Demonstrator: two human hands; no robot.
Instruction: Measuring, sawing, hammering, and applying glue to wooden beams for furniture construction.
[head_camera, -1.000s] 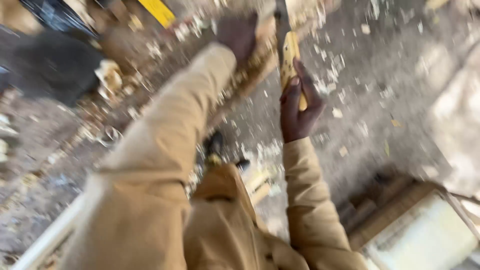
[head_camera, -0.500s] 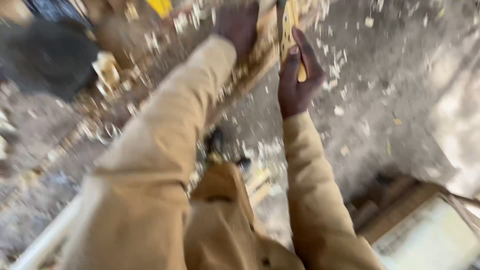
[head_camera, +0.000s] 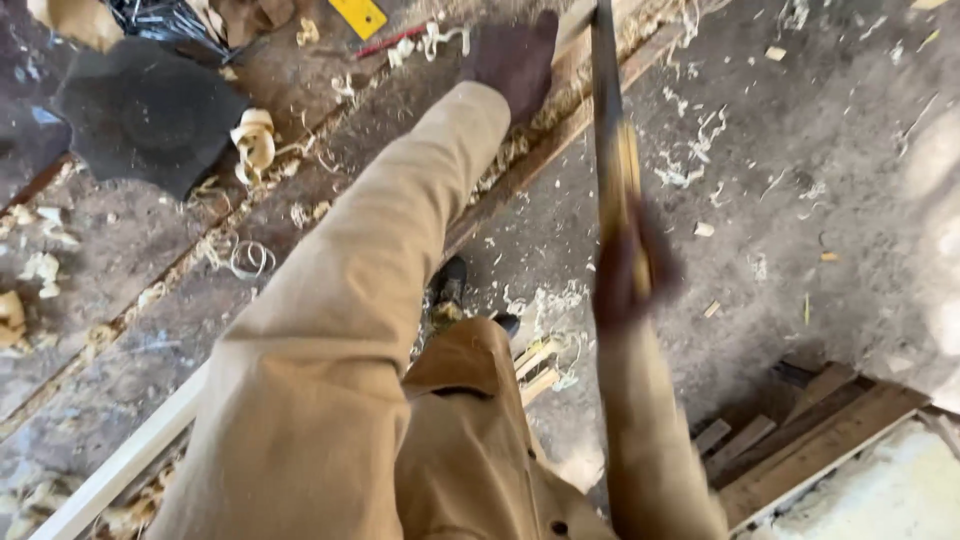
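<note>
Saw (head_camera: 612, 130) with a yellowish wooden handle stands upright over the plank's (head_camera: 520, 165) far end, right hand (head_camera: 628, 268) clenched round the handle, kinda blurred. Left hand (head_camera: 510, 58) lies flat on the plank, fingers loose. Yellow flat tag (head_camera: 359, 15) sits beyond, dark sheet (head_camera: 140, 110) far left, wood shavings (head_camera: 250, 140) everywhere.

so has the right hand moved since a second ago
Yes. The right hand, gripping the wooden-handled tool, has dropped down the frame, away from the long wooden plank and closer to the person's body.

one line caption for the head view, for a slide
Left hand rests on a long plank; right hand grips a yellow-handled tool.
</note>
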